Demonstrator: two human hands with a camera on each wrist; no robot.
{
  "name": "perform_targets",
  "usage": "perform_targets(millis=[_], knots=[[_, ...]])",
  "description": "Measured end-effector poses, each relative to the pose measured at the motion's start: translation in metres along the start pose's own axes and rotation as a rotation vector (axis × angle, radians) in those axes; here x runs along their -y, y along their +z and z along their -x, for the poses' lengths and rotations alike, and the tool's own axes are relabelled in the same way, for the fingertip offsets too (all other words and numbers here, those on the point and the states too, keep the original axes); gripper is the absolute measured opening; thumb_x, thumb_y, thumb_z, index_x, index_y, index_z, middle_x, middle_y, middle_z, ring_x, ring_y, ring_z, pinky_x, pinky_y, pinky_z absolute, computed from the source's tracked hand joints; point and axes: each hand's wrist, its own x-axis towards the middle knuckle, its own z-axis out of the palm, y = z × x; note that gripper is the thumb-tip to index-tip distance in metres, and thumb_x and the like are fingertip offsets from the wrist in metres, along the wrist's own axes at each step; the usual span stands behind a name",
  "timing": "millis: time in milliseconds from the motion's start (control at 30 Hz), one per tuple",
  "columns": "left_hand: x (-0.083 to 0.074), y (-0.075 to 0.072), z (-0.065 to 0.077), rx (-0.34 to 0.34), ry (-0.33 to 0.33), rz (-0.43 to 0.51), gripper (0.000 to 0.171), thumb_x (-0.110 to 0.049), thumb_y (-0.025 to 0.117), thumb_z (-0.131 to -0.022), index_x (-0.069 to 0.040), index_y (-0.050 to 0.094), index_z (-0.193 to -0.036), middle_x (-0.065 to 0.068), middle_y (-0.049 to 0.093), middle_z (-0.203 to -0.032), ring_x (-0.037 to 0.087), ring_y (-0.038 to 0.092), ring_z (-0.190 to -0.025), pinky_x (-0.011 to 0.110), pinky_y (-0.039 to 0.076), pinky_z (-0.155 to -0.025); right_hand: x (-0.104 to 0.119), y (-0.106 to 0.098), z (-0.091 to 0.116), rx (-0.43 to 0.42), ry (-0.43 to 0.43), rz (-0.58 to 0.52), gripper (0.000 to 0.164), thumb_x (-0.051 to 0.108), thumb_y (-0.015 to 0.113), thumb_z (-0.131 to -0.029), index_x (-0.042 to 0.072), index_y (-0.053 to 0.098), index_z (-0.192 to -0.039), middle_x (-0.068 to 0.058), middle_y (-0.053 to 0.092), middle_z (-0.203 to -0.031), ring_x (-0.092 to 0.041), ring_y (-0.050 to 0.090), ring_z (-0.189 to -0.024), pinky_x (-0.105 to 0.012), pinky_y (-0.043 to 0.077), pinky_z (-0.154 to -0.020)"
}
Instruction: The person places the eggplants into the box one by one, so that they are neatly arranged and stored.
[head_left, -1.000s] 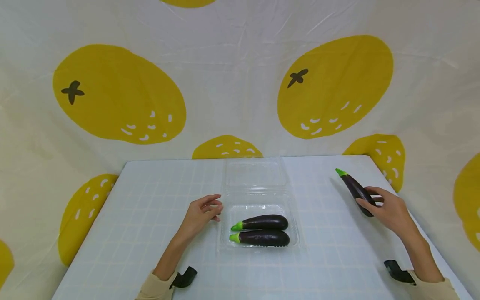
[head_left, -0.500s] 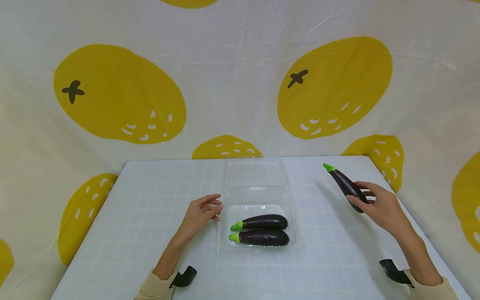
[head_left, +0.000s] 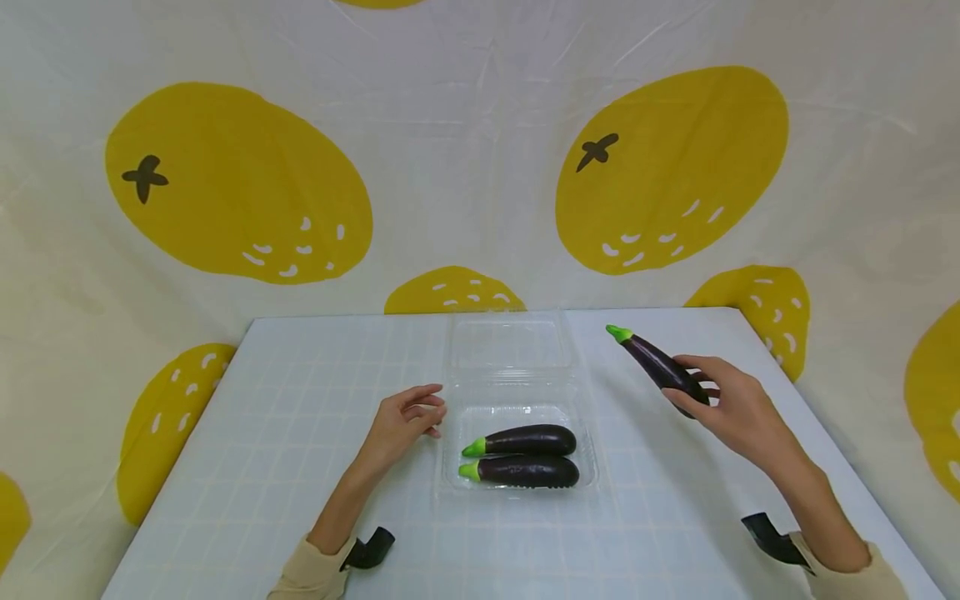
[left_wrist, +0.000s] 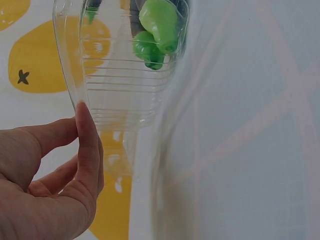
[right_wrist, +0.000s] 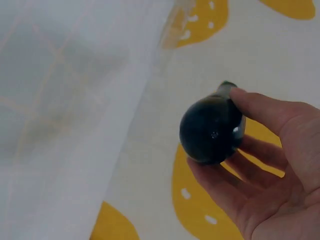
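My right hand point(head_left: 738, 412) grips a dark purple eggplant point(head_left: 654, 362) round its thick end, above the table's right half. Its green stem end points up to the left. In the right wrist view, thumb and fingers hold the eggplant point(right_wrist: 209, 131) by its rounded end. Two more eggplants, an upper one point(head_left: 531, 440) and a lower one point(head_left: 529, 471), lie side by side in a clear plastic clamshell box point(head_left: 588, 479). By the box's left edge, my left hand point(head_left: 401, 429) has loosely bent fingers. Its fingertips overlap the rim in the left wrist view; whether they touch I cannot tell.
The clear lid point(head_left: 510, 346) lies folded back towards the table's far edge. A pale checked cloth covers the table point(head_left: 337, 358). Behind hangs a white curtain point(head_left: 465, 167) with large yellow fruit prints. Black wrist mounts point(head_left: 371, 548) sit at both cuffs.
My right hand has carried its eggplant leftwards, towards the box. The left hand and the two boxed eggplants have stayed in place.
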Motion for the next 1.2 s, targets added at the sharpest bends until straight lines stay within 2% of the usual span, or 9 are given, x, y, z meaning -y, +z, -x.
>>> perform_targets(millis=[233, 400, 533, 767, 1000, 1200], knots=[[0.001, -0.001, -0.001, -0.001, -0.002, 0.001, 0.047, -0.007, 0.073, -0.096, 0.008, 0.058, -0.138, 0.022, 0.067, -0.113, 0.038, 0.069, -0.087, 0.028, 0.062, -0.071, 0.019, 0.008, -0.004, 0.027, -0.05, 0.012, 0.053, 0.019, 0.085, -0.087, 0.001, 0.063, -0.133, -0.023, 0.065, -0.125, -0.034, 0.064, -0.097, -0.055, 0.06, -0.08], [0.001, -0.001, -0.001, -0.009, 0.001, -0.001, 0.046, -0.007, 0.073, -0.096, 0.009, 0.058, -0.137, 0.021, 0.068, -0.112, 0.034, 0.07, -0.083, 0.028, 0.062, -0.07, 0.031, 0.013, -0.008, 0.059, -0.065, 0.041, 0.054, 0.022, 0.084, -0.088, 0.004, 0.063, -0.134, -0.02, 0.066, -0.125, -0.03, 0.064, -0.095, -0.048, 0.062, -0.077], [0.002, -0.002, -0.001, -0.014, -0.003, -0.002, 0.046, -0.007, 0.073, -0.096, 0.008, 0.059, -0.137, 0.02, 0.068, -0.111, 0.033, 0.071, -0.082, 0.028, 0.062, -0.07, 0.039, 0.018, -0.011, 0.081, -0.08, 0.046, 0.053, 0.021, 0.084, -0.088, 0.006, 0.064, -0.134, -0.017, 0.067, -0.125, -0.026, 0.063, -0.093, -0.046, 0.061, -0.077], [0.001, -0.002, 0.0, -0.01, 0.003, -0.004, 0.046, -0.007, 0.072, -0.096, 0.008, 0.058, -0.137, 0.022, 0.067, -0.113, 0.037, 0.07, -0.086, 0.029, 0.063, -0.071, 0.05, 0.03, -0.019, 0.098, -0.159, 0.05, 0.05, 0.018, 0.085, -0.087, 0.007, 0.066, -0.132, -0.012, 0.069, -0.121, -0.021, 0.061, -0.087, -0.037, 0.06, -0.07], [0.002, -0.001, -0.001, -0.013, 0.005, -0.011, 0.046, -0.008, 0.073, -0.096, 0.008, 0.059, -0.137, 0.021, 0.068, -0.112, 0.038, 0.07, -0.084, 0.028, 0.062, -0.07, 0.059, 0.042, -0.025, 0.095, -0.264, 0.037, 0.049, 0.017, 0.085, -0.086, 0.006, 0.067, -0.13, -0.009, 0.07, -0.123, -0.022, 0.066, -0.096, -0.043, 0.062, -0.079], [0.003, 0.0, -0.001, -0.006, 0.016, -0.007, 0.046, -0.007, 0.073, -0.096, 0.009, 0.058, -0.137, 0.021, 0.068, -0.111, 0.04, 0.07, -0.085, 0.028, 0.063, -0.07, 0.066, 0.052, -0.029, 0.116, -0.316, 0.025, 0.048, 0.015, 0.084, -0.087, 0.008, 0.068, -0.13, -0.006, 0.07, -0.124, -0.025, 0.068, -0.105, -0.046, 0.06, -0.086]])
